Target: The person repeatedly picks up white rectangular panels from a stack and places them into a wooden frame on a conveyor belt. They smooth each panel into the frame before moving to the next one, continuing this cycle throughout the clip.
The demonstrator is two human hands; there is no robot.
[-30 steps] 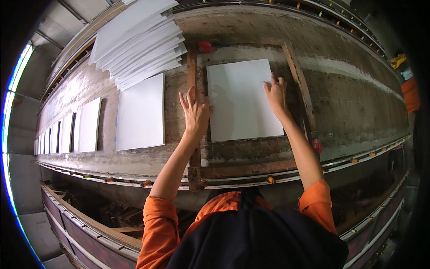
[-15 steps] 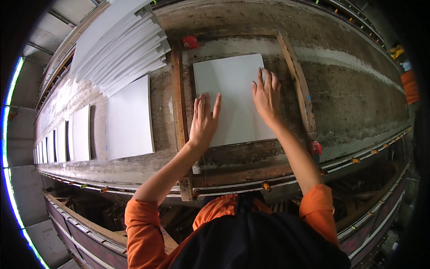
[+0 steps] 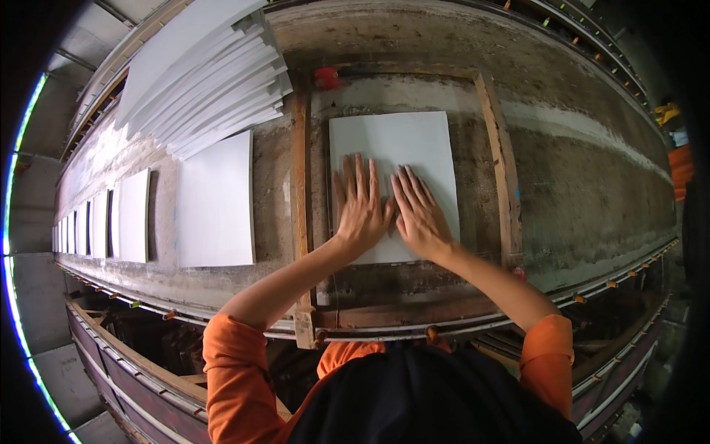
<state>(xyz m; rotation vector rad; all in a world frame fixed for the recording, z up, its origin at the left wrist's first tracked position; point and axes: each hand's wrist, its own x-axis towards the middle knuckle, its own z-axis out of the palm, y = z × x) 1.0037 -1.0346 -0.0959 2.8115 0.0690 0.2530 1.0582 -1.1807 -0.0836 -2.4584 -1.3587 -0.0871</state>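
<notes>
A white rectangular sheet [image 3: 392, 133] lies flat on the long table, inside a wooden frame [image 3: 497, 148]. Both palms rest on its near half, side by side, with the thumbs almost touching. My left hand [image 3: 361, 214] has its fingers stretched out and spread, pointing away from me. My right hand [image 3: 421, 211] lies flat too, its fingers straight and angled a little to the left. Neither hand grips anything. The near part of the sheet is partly covered by my hands.
A fanned stack of white sheets [image 3: 214, 81] stands at the far left. Below it lies a single white sheet [image 3: 214, 207], followed by a row of more sheets [image 3: 133, 218] leftward. Red pieces [image 3: 326, 78] sit at the frame's corners. The stained table [image 3: 592, 192] stretches right.
My hands have come together from the sheet's sides onto its near middle, the right one moving left and nearer. The sheet sits slightly nearer in the picture, as the whole view shifted.
</notes>
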